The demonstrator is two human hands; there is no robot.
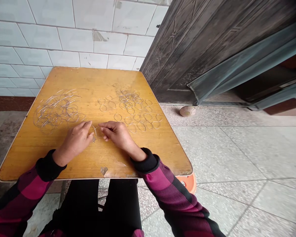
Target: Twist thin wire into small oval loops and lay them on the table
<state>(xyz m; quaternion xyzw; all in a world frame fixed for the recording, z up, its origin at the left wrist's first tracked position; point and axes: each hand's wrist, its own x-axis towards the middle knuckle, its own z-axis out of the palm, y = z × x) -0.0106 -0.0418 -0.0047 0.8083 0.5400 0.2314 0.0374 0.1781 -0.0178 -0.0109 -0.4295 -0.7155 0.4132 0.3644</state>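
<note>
So there's this scuffed yellow wooden bench [101, 79] in front of the person, and both bare hands are working at its near middle. A thin silver wire loop [95, 130] sits right between them. The left hand [75, 139] has its fingers [88, 124] curled down at the wire, while the right hand [117, 134] has its fingers [104, 128] loosely together, tips just beside it. Honestly can't tell if either one is gripping it. To the left there's a tangled heap of silver wire rings [56, 110], and to the right a spread of separate wire rings [138, 113], bunched up at the far end. Behind the bench is a white tile wall [64, 33], with a dark embossed metal door [199, 49] off to the right.
</note>
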